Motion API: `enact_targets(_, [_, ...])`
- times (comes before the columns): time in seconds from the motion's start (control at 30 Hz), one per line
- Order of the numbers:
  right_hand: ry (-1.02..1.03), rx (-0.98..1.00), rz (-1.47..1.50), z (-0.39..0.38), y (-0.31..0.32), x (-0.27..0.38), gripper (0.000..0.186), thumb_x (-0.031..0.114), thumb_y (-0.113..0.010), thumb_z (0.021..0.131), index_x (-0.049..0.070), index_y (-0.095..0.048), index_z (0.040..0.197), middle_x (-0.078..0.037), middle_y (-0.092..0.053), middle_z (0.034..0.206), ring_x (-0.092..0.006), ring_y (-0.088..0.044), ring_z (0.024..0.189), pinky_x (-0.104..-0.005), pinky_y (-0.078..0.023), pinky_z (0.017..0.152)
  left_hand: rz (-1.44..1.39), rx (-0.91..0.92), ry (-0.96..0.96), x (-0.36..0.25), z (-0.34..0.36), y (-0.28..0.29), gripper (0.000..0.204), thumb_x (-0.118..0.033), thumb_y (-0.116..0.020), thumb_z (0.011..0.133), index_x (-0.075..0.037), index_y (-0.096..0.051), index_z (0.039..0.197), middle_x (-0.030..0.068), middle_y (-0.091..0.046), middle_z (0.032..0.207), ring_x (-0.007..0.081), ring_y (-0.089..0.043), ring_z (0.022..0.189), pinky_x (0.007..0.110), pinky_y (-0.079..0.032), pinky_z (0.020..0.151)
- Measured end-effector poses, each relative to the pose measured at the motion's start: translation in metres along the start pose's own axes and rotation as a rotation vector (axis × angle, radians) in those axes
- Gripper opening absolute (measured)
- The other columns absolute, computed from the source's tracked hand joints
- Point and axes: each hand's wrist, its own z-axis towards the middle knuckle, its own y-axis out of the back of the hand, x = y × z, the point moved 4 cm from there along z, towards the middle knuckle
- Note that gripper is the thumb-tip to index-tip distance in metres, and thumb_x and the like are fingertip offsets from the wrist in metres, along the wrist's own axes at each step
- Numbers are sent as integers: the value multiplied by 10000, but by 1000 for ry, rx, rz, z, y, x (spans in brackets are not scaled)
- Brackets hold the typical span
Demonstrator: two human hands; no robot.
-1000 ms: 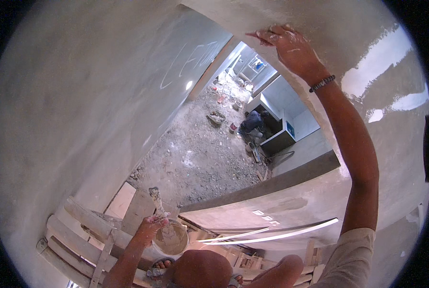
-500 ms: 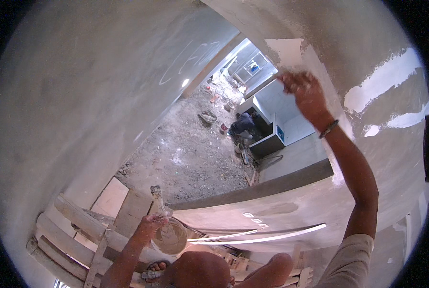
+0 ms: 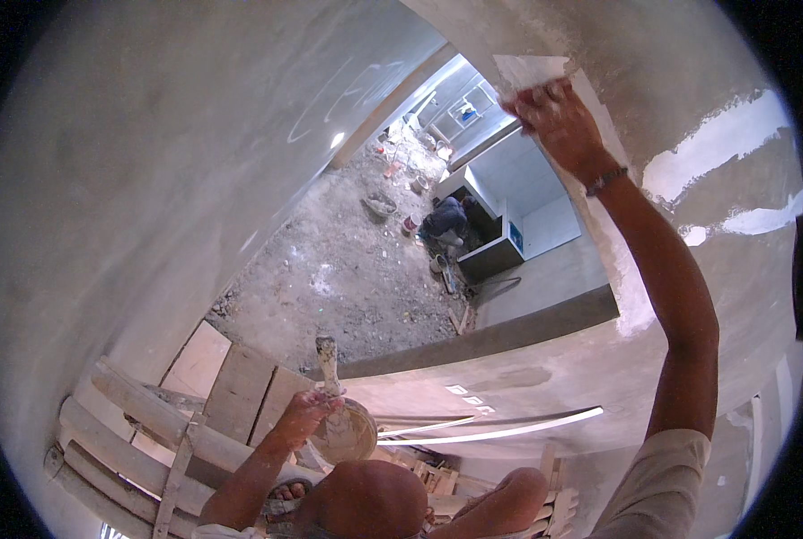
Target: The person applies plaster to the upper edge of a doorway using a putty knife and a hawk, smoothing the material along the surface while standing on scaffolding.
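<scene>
With my left hand (image 3: 304, 418) I grip a caked tool (image 3: 327, 361) just beside the bucket (image 3: 371, 435), while my right hand (image 3: 559, 126), fingers bent, blurs at the wall (image 3: 639, 58), its hold unclear.

My R hand (image 3: 559, 121): pale smears; bracelet (image 3: 607, 181) dk; sleeve (image 3: 657, 476) lt beige. R wall (image 3: 648, 85): grey w/ irreg. white patches (image 3: 711, 146). L wall (image 3: 132, 180): grey, thin white scrawl (image 3: 343, 101). Tool (image 3: 328, 366) in my L hand (image 3: 303, 419): off-wht, dk tip. Mix (image 3: 340, 436) in bucket (image 3: 374, 440): tan. Floor (image 3: 348, 251): grey-brn; by its R edge, co-worker's dk-blue clothes (image 3: 446, 218), reddish pail (image 3: 409, 225).
</scene>
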Motion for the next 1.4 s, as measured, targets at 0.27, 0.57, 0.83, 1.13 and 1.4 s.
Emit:
enact_targets(0.27, [-125, -120, 69, -41, 16, -7, 366, 268, -549, 848, 169, -518, 1199, -82, -566, 1051, -254, -559, 871, -438, -432, 836, -1, 5, -120, 10, -3, 14, 291, -242, -659, 845, 10, -632, 987, 50, -640, 871, 137, -597, 778, 295, -492, 694])
enact_targets(0.57, [-629, -192, -101, 24, -35, 39, 518, 166, -567, 825, -22, -434, 1289, -206, -497, 1141, -333, -512, 979, -495, -435, 776, 18, 7, -48, 10, -12, 3, 256, -194, -662, 847, 3, -629, 1008, 28, -628, 886, 105, -577, 791, 262, -479, 710])
enact_targets(0.83, [-506, -125, -6, 17, -35, 75, 467, 172, -497, 817, -29, -478, 1239, -183, -499, 1130, -332, -497, 1013, -461, -437, 776, -14, 11, -42, 16, -11, 7, 289, -194, -655, 854, 26, -617, 1038, 46, -632, 914, 116, -586, 811, 273, -482, 740])
enact_targets(1.13, [-435, -135, -146, 19, 22, -93, 349, 115, -463, 850, 106, -497, 1197, -116, -605, 1023, -292, -582, 947, -462, -428, 786, 3, 61, -100, 7, -6, -11, 300, -181, -652, 856, 13, -616, 1083, 39, -636, 912, 110, -590, 801, 265, -484, 735])
enact_targets(1.4, [-673, 161, 155, 21, -23, 66, 404, 101, -454, 883, 24, -459, 1280, -215, -536, 1173, -314, -565, 1003, -469, -443, 872, 33, 52, -83, -6, -16, -12, 258, -190, -662, 848, 5, -631, 1015, 31, -636, 895, 90, -586, 768, 249, -488, 668])
